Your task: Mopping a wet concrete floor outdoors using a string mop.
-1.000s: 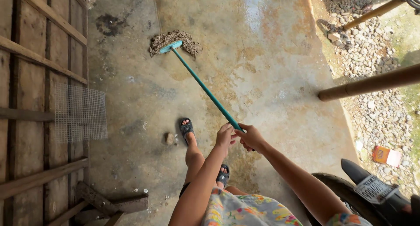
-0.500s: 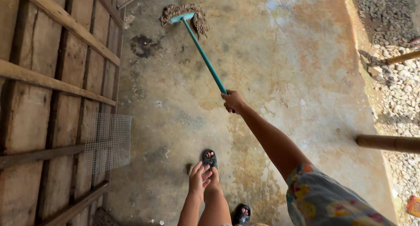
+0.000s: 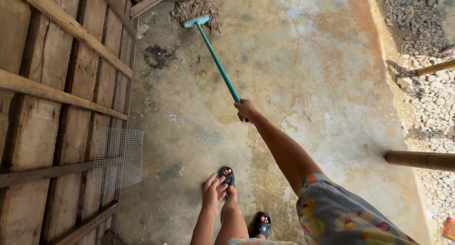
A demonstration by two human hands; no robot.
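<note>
Pushed slightly farther since the earlier frame, the teal long-handled string mop point(image 3: 215, 57) slants away up-left across the stained concrete floor point(image 3: 294, 83), right hand point(image 3: 246, 110) fingers clenched around its handle end, left hand point(image 3: 213, 192) loose and empty near the knee.

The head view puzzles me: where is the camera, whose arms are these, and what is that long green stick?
The camera sits on the person's head and looks down, so you see their own arms and sandalled feet. The right hand grips the teal handle of a string mop, stretched far out so the mop head rests on the stained concrete floor near a wooden plank wall. The left hand is open and empty, hanging by the knee. A square of wire mesh leans on the wall; gravel lies to the right.
</note>
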